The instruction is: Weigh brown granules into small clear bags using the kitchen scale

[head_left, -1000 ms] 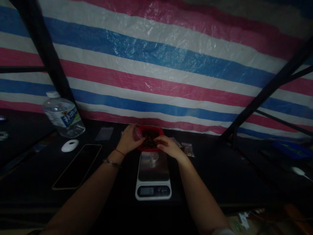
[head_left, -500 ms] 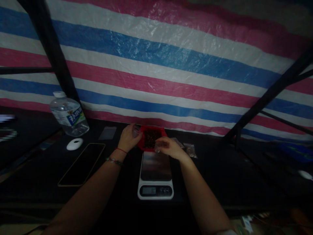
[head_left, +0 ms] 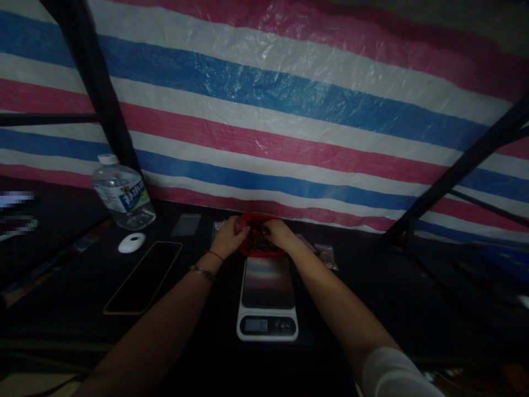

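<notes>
A red tray (head_left: 264, 254) holds a heap of small dark brown pieces (head_left: 257, 238). At the tray's left rim my left hand (head_left: 230, 237) is closed, with what looks like a small clear plastic bag (head_left: 238, 225) pinched between thumb and fingers. My right hand (head_left: 282, 234) reaches over the right rim, its curled fingers down at the brown pieces; the fingertips are hard to see in the dim light, so what they hold is unclear. Directly in front of the tray lies a white kitchen scale (head_left: 268, 298) with a bare metal plate and a faint display.
Filled clear bags (head_left: 326, 256) lie right of the tray. To the left are a flat clear bag (head_left: 186, 224), a phone (head_left: 144, 278), a white oval object (head_left: 131, 242) and a large water bottle (head_left: 124, 193). Striped sheeting (head_left: 264, 121) and dark frame bars (head_left: 103, 94) stand behind.
My right hand has moved forward from the tray's front right edge into the brown pieces. My left hand has shifted slightly right, bringing the clear bag over the rim. The view has shifted slightly.
</notes>
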`<action>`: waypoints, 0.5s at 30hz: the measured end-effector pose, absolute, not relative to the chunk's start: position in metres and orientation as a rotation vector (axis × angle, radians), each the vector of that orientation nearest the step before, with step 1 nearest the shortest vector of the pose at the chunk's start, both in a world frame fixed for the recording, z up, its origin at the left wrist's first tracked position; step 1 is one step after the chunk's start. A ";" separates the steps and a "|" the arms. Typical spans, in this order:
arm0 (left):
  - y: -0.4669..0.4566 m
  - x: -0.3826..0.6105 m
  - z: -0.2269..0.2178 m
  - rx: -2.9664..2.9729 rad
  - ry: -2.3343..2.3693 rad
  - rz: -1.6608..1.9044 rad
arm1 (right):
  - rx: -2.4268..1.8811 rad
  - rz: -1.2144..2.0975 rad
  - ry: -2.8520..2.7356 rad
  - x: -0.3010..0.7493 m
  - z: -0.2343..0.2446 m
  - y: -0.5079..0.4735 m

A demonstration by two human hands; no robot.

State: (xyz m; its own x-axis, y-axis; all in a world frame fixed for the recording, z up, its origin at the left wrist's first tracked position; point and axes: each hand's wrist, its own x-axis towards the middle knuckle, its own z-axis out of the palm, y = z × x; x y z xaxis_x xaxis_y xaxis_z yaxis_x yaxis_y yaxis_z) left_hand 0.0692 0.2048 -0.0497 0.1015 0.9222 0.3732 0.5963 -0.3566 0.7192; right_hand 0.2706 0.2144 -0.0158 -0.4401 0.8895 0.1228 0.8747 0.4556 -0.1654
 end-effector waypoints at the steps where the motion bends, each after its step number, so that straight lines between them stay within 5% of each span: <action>1: 0.206 0.069 -0.051 1.977 1.473 1.142 | -1.531 0.134 -2.532 0.269 -0.016 0.216; 15: 0.216 0.070 -0.063 1.727 1.422 1.202 | -1.398 0.525 -2.389 0.254 -0.037 0.230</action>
State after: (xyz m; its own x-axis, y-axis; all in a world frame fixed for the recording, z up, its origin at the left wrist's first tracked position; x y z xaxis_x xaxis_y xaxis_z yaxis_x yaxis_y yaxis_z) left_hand 0.0698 0.2157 -0.0634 0.0193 0.9626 0.2701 0.4266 -0.2523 0.8686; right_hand 0.2544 0.2298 -0.0374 -0.4681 0.8790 0.0902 0.7602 0.4527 -0.4660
